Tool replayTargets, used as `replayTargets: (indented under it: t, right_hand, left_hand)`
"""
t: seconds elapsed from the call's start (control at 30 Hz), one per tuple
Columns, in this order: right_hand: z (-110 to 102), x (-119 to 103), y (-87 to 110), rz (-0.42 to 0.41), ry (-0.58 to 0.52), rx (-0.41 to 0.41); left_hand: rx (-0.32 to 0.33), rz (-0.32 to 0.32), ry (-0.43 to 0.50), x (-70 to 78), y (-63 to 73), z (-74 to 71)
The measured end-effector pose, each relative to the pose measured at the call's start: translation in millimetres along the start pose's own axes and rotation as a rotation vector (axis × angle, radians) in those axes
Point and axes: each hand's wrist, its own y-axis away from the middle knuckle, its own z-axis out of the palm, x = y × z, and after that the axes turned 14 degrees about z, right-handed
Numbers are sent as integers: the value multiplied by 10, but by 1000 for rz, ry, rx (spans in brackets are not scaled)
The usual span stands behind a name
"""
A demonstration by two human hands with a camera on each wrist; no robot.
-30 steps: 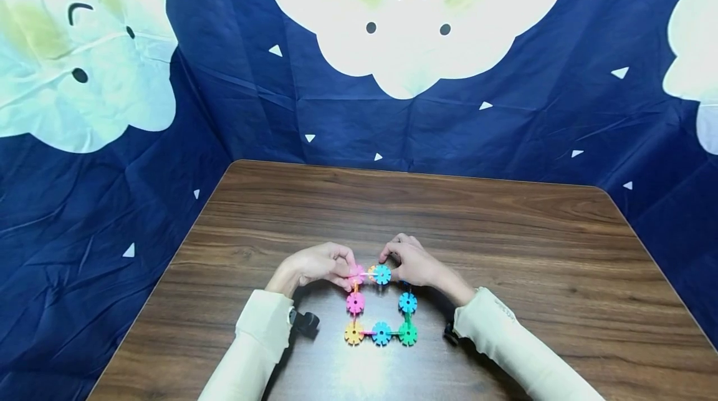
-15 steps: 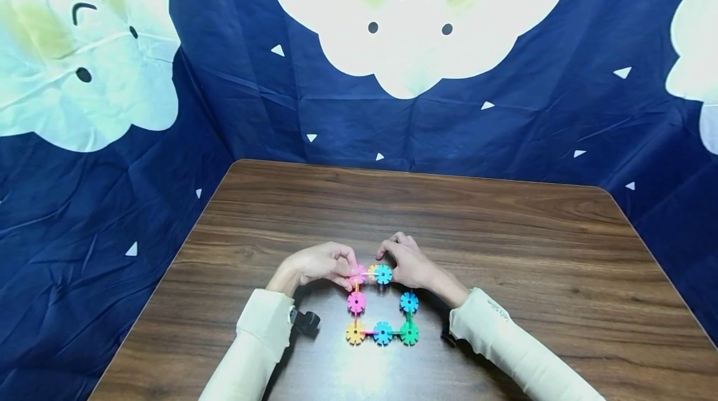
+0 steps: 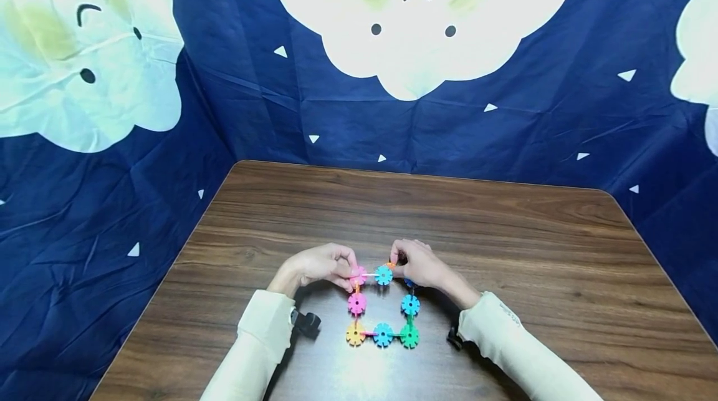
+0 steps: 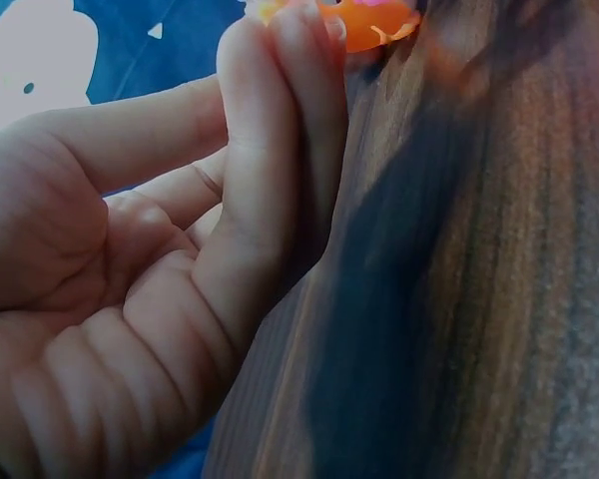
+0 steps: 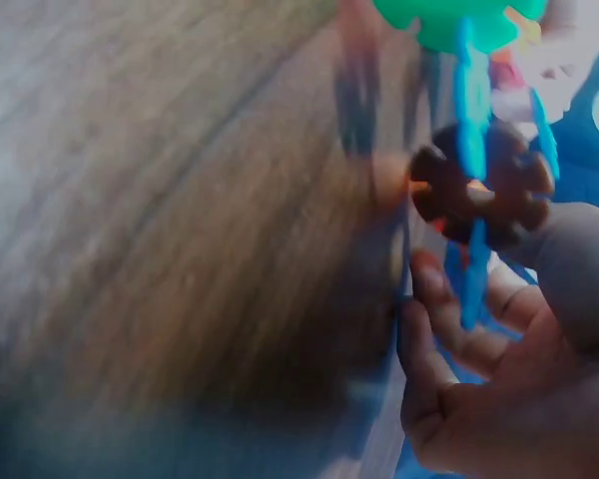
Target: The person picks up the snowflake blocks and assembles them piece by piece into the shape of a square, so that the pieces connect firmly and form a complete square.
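Notched plastic discs, slotted edge to edge, form a square frame on the table. My left hand [image 3: 325, 265] pinches a pink notched disc [image 3: 358, 275] at the far left corner; in the left wrist view an orange notched disc [image 4: 379, 25] shows beyond the fingertips. A light blue notched disc [image 3: 384, 275] stands right of the pink one. My right hand [image 3: 422, 264] pinches a small orange notched disc [image 3: 391, 265] just beside it. In the right wrist view, blue discs [image 5: 472, 100] stand edge-on by a dark brown-looking disc [image 5: 484, 185], partly hiding the fingertips.
The near row holds a yellow disc [image 3: 355, 333], a blue disc [image 3: 383, 334] and a green disc [image 3: 409, 335]. Another pink disc [image 3: 356, 303] and blue disc [image 3: 411, 305] form the sides. Wooden tabletop [image 3: 269, 214] surrounds them; a blue cloth [image 3: 336, 114] hangs behind.
My right hand has shifted slightly right. An orange disc now shows right of the light blue disc, where earlier one showed at its left. My left hand keeps its hold.
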Motion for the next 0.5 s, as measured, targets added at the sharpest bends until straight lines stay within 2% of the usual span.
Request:
replayTargets:
  t: [0.27,0.5]
  right_hand:
    - [-124,91,107,-24,-159,84]
    - [-166,94,264,-69,-109,85]
  left_hand:
    - [6,-14,-24,-7,-27,-13]
    - [21,-44,-70,26,-43,-43]
